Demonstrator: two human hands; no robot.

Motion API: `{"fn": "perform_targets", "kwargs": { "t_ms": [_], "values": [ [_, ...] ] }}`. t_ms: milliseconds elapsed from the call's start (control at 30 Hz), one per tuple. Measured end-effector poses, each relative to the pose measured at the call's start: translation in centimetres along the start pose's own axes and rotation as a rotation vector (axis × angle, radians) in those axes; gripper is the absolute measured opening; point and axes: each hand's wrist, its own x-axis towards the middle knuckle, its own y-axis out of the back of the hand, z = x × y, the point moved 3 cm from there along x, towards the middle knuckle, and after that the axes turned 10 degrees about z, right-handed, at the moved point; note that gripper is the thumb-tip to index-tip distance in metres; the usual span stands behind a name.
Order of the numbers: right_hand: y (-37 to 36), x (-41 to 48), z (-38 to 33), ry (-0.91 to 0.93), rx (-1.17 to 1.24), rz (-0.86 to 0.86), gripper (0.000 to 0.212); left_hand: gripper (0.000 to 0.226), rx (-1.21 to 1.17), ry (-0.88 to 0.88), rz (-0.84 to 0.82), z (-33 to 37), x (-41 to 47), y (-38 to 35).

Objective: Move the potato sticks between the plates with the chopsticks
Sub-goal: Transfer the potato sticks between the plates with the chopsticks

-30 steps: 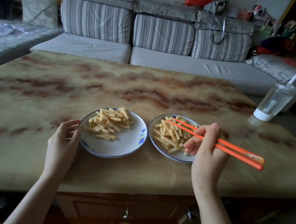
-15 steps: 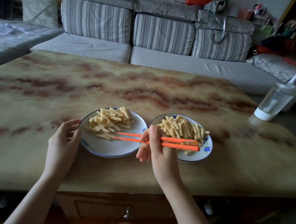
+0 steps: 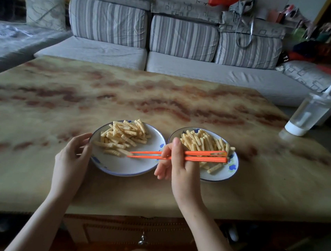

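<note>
Orange chopsticks point(image 3: 177, 156) held in the right hand point(image 3: 178, 167), fingers curled tight around them, tips pointing left over the left plate point(image 3: 123, 166), right by a potato stick point(image 3: 125, 152). Left hand point(image 3: 71, 156) half open, fingers touching that plate's left rim. Potato sticks point(image 3: 124, 135) piled on both plates, right plate point(image 3: 231, 171) just beside, on the marbled desk point(image 3: 163, 100).

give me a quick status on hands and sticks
Right hand gripping chopsticks, tips at left plate sticks. Left hand steadying its rim. Nothing blocking.
</note>
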Motion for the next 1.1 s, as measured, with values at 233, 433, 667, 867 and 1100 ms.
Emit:
{"fn": "perform_targets", "kwargs": {
  "t_ms": [233,433,667,867,1100],
  "values": [
    [2.6,0.1,-1.8,0.043,0.037,0.14,0.045,0.027,-0.03,0.004,-0.004,0.2,-0.1,0.0],
    [5.2,0.9,-3.2,0.049,0.046,0.32,0.046,0.026,-0.032,0.009,-0.008,0.3,-0.2,0.1],
    [8.2,1.9,-4.1,0.133,0.039,0.579,0.043,0.027,-0.034,0.011,-0.011,0.5,-0.2,0.1],
    [10.3,2.3,-3.8,0.158,-0.012,0.757,0.042,0.023,-0.049,0.014,-0.01,0.5,-0.3,0.1],
    [10.5,2.5,-3.2,0.181,-0.113,0.726,0.042,0.021,-0.051,0.013,-0.001,0.7,-0.4,0.2]
  ]
}}
